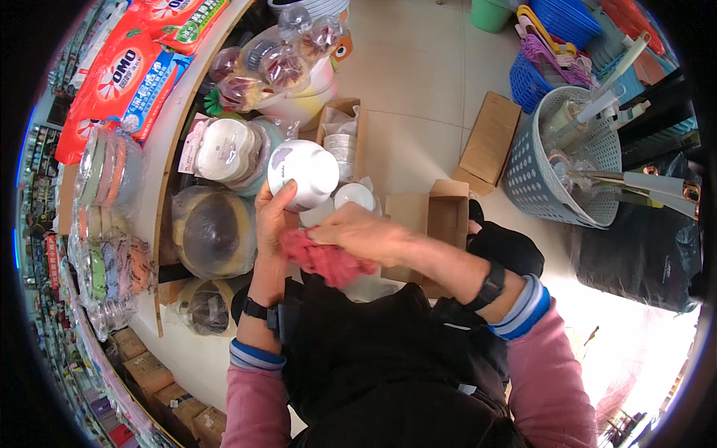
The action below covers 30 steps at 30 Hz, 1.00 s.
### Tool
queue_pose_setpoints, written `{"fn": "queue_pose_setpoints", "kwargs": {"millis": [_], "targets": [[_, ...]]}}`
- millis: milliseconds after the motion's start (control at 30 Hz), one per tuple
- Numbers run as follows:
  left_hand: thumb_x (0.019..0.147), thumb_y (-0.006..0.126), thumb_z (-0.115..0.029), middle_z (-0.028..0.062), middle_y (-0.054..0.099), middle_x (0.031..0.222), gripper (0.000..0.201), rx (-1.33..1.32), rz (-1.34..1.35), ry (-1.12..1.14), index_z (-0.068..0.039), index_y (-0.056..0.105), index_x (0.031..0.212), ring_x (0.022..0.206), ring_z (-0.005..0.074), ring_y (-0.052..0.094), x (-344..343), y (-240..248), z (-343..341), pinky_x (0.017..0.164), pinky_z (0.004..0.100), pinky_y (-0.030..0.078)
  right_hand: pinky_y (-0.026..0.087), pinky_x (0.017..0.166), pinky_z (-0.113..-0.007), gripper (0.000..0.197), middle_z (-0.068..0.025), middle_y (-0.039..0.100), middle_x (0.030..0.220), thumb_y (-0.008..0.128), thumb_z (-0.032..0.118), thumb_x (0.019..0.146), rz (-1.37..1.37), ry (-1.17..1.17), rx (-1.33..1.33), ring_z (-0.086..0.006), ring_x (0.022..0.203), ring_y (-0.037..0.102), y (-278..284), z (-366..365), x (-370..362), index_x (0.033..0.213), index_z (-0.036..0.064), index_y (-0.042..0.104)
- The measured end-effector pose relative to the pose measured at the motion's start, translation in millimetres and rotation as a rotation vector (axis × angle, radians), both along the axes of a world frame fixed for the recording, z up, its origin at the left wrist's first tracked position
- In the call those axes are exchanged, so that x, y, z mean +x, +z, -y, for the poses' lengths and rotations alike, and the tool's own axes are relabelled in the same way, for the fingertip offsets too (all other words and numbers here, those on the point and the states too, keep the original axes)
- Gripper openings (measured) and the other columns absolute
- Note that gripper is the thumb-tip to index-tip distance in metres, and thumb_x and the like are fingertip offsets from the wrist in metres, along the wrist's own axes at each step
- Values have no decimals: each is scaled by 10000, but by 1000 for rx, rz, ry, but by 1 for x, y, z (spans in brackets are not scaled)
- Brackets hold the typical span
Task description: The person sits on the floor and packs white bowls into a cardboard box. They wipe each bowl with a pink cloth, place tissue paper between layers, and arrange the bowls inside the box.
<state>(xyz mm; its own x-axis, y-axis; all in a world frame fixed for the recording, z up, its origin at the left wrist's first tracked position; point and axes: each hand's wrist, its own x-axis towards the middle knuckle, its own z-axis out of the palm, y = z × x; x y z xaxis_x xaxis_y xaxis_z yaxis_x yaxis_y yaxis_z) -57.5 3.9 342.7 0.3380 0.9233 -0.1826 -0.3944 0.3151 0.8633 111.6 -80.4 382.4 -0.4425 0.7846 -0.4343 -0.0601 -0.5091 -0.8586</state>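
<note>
My left hand (270, 216) is closed on a white bowl (312, 173) with a purple print, tilted with its underside facing up. Its thumb lies over the bowl's side. Just below the bowl, my right hand (362, 233) grips a crumpled red cloth (328, 261), which hangs down close to my left wrist. Behind the right hand another white bowl (354, 196) shows in part. Past it, a narrow cardboard box (361, 142) holds a stack of white bowls (341, 147) with wrapping. Beside my right forearm stands an opened cardboard box (448, 213).
Plastic-wrapped goods (213, 231) crowd the shelf edge on my left, below red detergent bags (112, 97). Farther off are a tub (317, 89) and wrapped round items (284, 67). On the right stand a brown carton (491, 138), a grey perforated basket (534, 179) and blue baskets (526, 78).
</note>
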Motion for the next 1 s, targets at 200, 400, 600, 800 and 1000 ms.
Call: {"fn": "queue_pose_setpoints", "kwargs": {"millis": [200,400,600,800,1000], "targets": [[835,613,-58,97,586,1210,393,-38,196,-37,-18,527,1217,1140,238,548,-20,-7,-5,1000,430,414,518,647,-272,223,-89,670,799,623,195,830,133,-567,190,-119,708,617,7,-17,55,923,-5,655],[854,592,-62,92,585,1217,384,-129,221,-83,-27,523,1230,1145,230,545,5,-13,7,1016,419,401,527,690,-375,161,-133,568,894,691,107,753,560,-788,785,-319,762,612,-19,-19,25,887,33,643],[851,597,-65,94,587,1212,390,-109,188,-89,-18,522,1232,1136,224,548,10,-8,5,1006,414,402,505,746,-401,115,-121,580,933,615,30,732,571,-817,881,-326,860,589,-22,-14,7,844,14,632],[845,611,-81,97,592,1199,408,-70,107,-138,-14,522,1237,1120,223,556,-2,-12,3,983,409,416,519,726,-350,148,-105,612,890,554,-20,745,600,-444,929,-287,831,609,-17,-11,20,843,31,653],[852,594,-93,117,554,1255,441,-132,228,-120,3,482,1269,1154,248,538,-15,-12,-3,1011,449,403,531,723,-404,125,-94,665,838,572,99,721,1228,213,534,-319,795,640,-19,-9,38,761,51,680]]}}
